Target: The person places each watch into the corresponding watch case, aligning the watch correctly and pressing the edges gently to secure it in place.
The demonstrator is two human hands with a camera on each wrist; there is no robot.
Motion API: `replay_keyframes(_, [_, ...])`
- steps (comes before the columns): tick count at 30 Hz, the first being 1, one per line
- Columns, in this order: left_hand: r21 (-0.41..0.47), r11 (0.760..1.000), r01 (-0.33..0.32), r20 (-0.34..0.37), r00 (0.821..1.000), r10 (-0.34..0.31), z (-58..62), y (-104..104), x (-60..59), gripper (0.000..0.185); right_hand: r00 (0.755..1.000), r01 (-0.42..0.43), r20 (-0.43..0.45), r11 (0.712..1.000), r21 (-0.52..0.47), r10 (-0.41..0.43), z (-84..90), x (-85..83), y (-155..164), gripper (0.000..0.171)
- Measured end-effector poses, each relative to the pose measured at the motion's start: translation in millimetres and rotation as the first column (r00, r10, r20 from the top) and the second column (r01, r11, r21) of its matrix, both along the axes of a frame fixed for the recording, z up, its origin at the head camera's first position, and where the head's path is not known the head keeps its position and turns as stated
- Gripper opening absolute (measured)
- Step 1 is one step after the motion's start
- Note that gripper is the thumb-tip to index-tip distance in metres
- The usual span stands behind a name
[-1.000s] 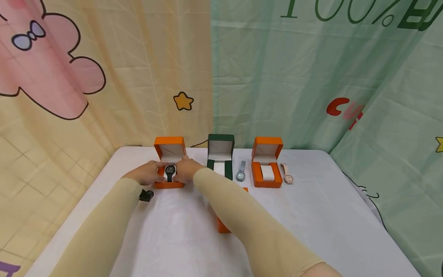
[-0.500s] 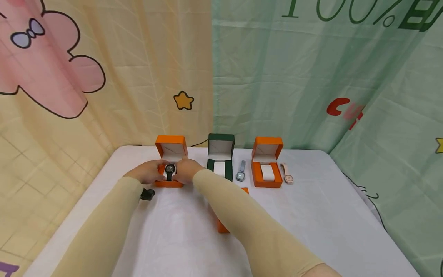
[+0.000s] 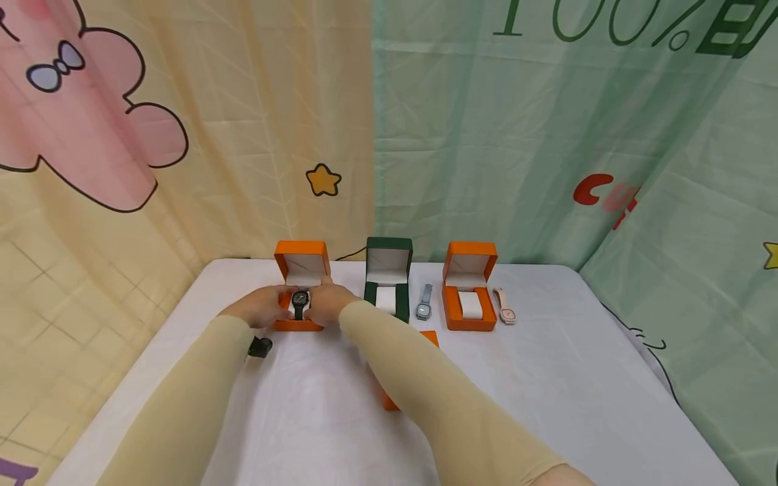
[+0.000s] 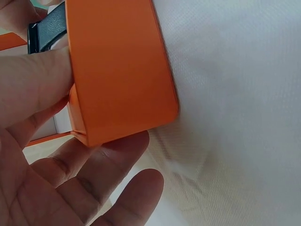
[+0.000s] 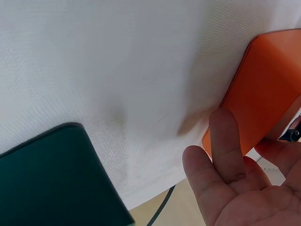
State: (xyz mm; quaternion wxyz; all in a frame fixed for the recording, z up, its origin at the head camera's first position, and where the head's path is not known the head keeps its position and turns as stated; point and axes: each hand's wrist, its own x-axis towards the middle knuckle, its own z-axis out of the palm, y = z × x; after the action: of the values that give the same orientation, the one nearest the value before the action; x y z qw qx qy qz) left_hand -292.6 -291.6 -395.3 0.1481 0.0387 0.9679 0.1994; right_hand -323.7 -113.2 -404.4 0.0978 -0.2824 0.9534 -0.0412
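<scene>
On the far left of the table an orange watch box [image 3: 299,326] stands with its lid raised. A black watch [image 3: 300,302] sits in it around a white cushion, dial up. My left hand [image 3: 263,306] grips the box's left side. In the left wrist view its thumb [image 4: 35,82] reaches over the rim beside the dark strap [image 4: 52,27], while other fingers lie along the outside. My right hand [image 3: 331,302] holds the opposite side. In the right wrist view two fingers [image 5: 226,146] lie by the outer wall, and its thumb side is near the watch.
Beside it stand an open green box [image 3: 402,302] and a second open orange box [image 3: 471,325], both with white cushions. A blue-grey watch [image 3: 423,309] and a pink watch [image 3: 507,314] lie alongside. My right forearm partly covers another orange object [image 3: 430,336].
The left orange box has shifted very slightly to the right with both hands on it. The other boxes and watches stay where they were.
</scene>
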Motion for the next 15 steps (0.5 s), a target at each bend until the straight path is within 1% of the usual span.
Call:
replay_keyframes(6, [-0.016, 1.0, 0.0, -0.001, 1.0, 0.0, -0.2, -0.1, 0.0, 0.07, 1.0, 0.005, 0.003, 1.0, -0.009, -0.005, 0.1, -0.2, -0.1, 0.046])
replay_keyframes(10, [-0.014, 1.0, -0.011, 0.012, 1.0, 0.011, 1.1, 1.3, 0.8, 0.07, 1.0, -0.001, -0.007, 1.0, -0.019, 0.0, -1.2, -1.4, -0.8, 0.045])
replay_keyframes(15, [-0.01, 1.0, -0.009, 0.018, 1.0, 0.01, 1.4, 2.7, 1.3, 0.071, 1.0, 0.01, 0.0, 1.0, -0.022, -0.01, -3.1, -2.5, -1.0, 0.045])
